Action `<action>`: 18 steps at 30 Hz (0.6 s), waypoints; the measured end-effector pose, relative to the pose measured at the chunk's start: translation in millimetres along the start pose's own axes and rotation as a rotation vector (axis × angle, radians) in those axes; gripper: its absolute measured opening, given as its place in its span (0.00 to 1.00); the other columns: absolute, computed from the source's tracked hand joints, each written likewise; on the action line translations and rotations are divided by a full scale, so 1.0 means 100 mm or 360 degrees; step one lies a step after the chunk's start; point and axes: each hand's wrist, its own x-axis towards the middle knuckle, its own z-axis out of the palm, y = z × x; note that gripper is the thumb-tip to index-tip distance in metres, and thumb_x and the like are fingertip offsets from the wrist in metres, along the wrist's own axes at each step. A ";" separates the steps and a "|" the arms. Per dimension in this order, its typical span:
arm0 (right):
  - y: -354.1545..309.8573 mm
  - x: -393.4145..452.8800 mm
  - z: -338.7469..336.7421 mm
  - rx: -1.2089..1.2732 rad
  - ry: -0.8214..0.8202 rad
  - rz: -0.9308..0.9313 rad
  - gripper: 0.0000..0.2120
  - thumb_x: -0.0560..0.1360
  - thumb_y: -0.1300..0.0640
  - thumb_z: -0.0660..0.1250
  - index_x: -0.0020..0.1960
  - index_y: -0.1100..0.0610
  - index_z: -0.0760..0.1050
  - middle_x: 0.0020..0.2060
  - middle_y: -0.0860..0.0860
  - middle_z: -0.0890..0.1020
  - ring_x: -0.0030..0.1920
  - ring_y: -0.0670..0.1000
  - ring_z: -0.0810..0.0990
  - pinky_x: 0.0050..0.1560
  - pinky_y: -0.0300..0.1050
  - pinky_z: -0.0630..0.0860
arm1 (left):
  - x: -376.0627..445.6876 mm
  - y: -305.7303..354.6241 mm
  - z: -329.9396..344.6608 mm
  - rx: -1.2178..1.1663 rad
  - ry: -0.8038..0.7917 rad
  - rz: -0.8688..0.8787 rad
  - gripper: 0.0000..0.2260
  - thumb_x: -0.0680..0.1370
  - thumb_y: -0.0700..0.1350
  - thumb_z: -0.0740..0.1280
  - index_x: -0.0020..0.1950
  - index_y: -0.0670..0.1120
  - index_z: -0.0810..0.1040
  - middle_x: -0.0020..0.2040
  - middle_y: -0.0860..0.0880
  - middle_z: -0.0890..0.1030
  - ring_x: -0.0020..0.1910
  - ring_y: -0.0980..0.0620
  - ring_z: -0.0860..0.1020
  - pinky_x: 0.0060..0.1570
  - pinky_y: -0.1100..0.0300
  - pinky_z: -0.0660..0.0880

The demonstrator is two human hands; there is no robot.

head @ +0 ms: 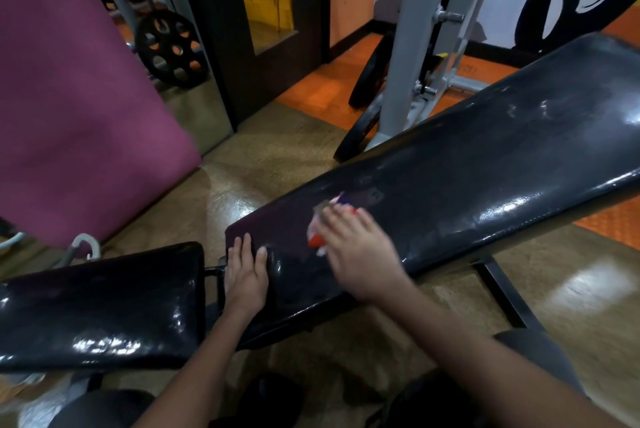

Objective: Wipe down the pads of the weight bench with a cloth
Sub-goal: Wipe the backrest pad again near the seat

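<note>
The long black back pad of the weight bench slopes up to the right, glossy and streaked. A shorter black seat pad lies at the lower left, with a gap between the two. My right hand presses a small white, red and purple cloth flat against the lower part of the back pad; most of the cloth is hidden under the fingers. My left hand rests flat on the lower left corner of the back pad, fingers straight.
A purple mat leans at the left. Grey rack uprights with black weight plates stand behind the bench. Another plate shows by a mirror. The bench's black frame leg runs along the floor at right.
</note>
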 end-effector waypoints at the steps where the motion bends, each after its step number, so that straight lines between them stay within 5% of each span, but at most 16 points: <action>1: 0.19 0.03 -0.06 -0.0039 0.0020 0.0064 0.26 0.80 0.48 0.52 0.77 0.52 0.68 0.77 0.52 0.69 0.78 0.54 0.64 0.77 0.59 0.60 | -0.01 0.00 -0.01 0.0002 0.0003 0.0005 0.28 0.83 0.62 0.45 0.82 0.54 0.47 0.82 0.53 0.46 0.81 0.52 0.44 0.78 0.50 0.45; 5: 0.70 0.34 -0.19 -0.0161 0.0194 0.0394 0.24 0.81 0.48 0.54 0.73 0.54 0.74 0.74 0.55 0.73 0.77 0.57 0.65 0.76 0.58 0.60 | -0.03 0.01 -0.01 -0.0005 0.0008 0.0016 0.28 0.83 0.62 0.44 0.82 0.54 0.47 0.82 0.53 0.46 0.81 0.52 0.44 0.78 0.51 0.44; 9: 0.27 0.62 0.02 -0.0194 0.0147 0.0560 0.25 0.82 0.48 0.53 0.76 0.57 0.67 0.77 0.56 0.67 0.79 0.58 0.59 0.78 0.59 0.54 | -0.03 0.00 0.00 0.0001 0.0028 0.0008 0.28 0.83 0.61 0.45 0.82 0.53 0.48 0.82 0.52 0.47 0.81 0.51 0.44 0.79 0.51 0.44; 14: -0.56 0.20 0.30 -0.0030 -0.0134 0.0046 0.26 0.85 0.47 0.48 0.80 0.55 0.59 0.80 0.54 0.60 0.81 0.55 0.53 0.80 0.60 0.51 | -0.02 -0.04 0.00 0.0022 0.0066 0.0042 0.28 0.84 0.59 0.46 0.82 0.52 0.48 0.82 0.50 0.48 0.81 0.50 0.45 0.78 0.50 0.45; 18: -0.20 -0.10 0.08 0.0041 -0.0112 -0.0054 0.26 0.83 0.46 0.49 0.79 0.50 0.64 0.79 0.50 0.64 0.80 0.51 0.58 0.78 0.59 0.57 | -0.03 -0.04 0.02 0.0027 0.0064 0.0087 0.28 0.84 0.59 0.46 0.82 0.51 0.49 0.82 0.50 0.48 0.81 0.49 0.46 0.78 0.50 0.46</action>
